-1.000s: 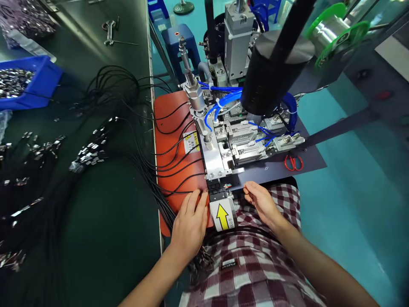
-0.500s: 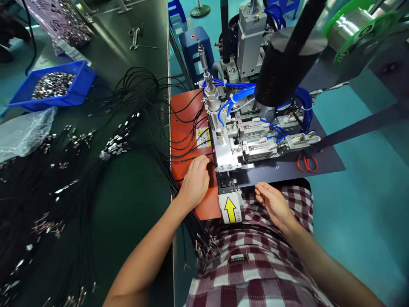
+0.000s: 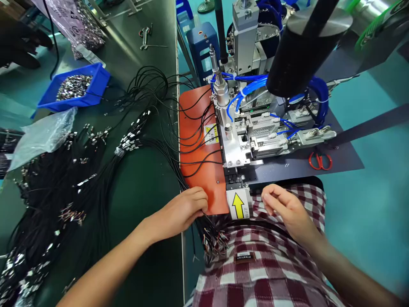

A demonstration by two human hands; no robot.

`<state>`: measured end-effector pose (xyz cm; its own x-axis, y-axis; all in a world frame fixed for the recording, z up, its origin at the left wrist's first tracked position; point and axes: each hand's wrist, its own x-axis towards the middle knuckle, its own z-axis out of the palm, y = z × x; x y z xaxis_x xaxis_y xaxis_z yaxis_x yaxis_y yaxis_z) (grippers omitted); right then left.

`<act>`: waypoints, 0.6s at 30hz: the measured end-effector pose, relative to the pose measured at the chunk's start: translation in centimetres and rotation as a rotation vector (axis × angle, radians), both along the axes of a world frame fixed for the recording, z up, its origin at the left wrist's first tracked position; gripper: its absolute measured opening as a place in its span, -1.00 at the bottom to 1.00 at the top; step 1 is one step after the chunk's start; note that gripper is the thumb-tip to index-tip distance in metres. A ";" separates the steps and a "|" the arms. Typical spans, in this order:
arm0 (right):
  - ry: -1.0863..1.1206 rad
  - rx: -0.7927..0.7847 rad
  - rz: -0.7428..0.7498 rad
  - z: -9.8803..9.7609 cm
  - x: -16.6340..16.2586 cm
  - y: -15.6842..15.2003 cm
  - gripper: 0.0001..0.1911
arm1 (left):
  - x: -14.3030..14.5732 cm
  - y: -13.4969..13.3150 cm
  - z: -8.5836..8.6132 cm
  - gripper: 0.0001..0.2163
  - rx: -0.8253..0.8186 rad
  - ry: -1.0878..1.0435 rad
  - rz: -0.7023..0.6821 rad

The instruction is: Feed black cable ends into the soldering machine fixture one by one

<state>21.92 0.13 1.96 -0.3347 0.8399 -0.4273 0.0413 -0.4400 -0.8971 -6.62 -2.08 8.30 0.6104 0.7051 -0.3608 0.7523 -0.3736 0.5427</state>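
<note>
My left hand (image 3: 182,211) rests at the near edge of the orange mat (image 3: 198,145), its fingers curled over the bundle of thin black cables (image 3: 172,170) that runs off the green bench. The bare cable ends (image 3: 212,243) hang in front of my checked shirt. My right hand (image 3: 284,209) hovers just right of the white block with the yellow arrow (image 3: 239,204), fingers loosely bent with nothing visible in them. Behind stands the metal machine fixture (image 3: 243,145) with blue air hoses.
A blue bin of metal parts (image 3: 75,87) and a clear plastic bag (image 3: 43,134) sit at the left on the green bench. Red scissors (image 3: 319,161) lie on the dark plate at the right. Many cables with metal connectors (image 3: 128,143) cover the bench. A wrench (image 3: 145,36) lies far back.
My left hand has pulled back from beside the fixture to the mat's near edge and closed over the cables. My right hand has stayed by the arrow block. The view shifted left.
</note>
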 end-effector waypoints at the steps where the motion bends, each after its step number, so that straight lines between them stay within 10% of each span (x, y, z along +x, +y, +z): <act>1: -0.006 0.013 0.037 0.2 -0.4 -0.1 -0.75 | -0.2 0.4 0.1 -0.82 -0.011 -0.070 0.030; 9: 0.122 0.144 0.158 0.7 -1.1 -0.2 -0.56 | 1.7 -0.5 -2.3 -0.89 0.381 -0.234 0.321; 18: -0.068 0.123 0.025 -0.1 -2.9 0.3 -0.88 | 5.6 -1.2 -3.9 -0.88 0.179 -0.223 0.451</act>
